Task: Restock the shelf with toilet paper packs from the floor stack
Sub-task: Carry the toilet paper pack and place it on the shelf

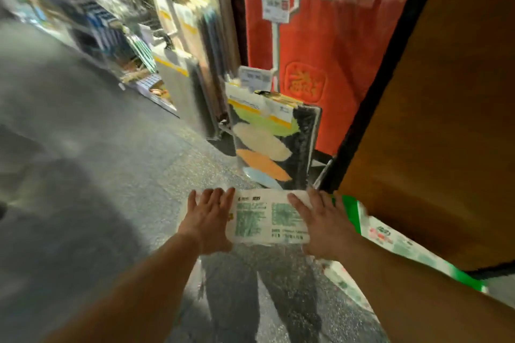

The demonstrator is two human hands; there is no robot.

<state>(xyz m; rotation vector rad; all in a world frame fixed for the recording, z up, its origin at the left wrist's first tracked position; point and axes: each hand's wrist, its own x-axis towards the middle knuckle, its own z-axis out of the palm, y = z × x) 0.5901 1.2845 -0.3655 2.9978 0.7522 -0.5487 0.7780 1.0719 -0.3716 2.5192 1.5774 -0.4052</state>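
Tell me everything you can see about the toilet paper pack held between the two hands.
The toilet paper pack is a white, soft-looking plastic-wrapped bundle with blocks of green print on its upper face, too blurred to read. It is held off the floor, roughly level, in front of the person. The left hand presses flat on its left end with fingers spread, and the right hand presses on its right end. Behind the right arm lie more green and white packs.
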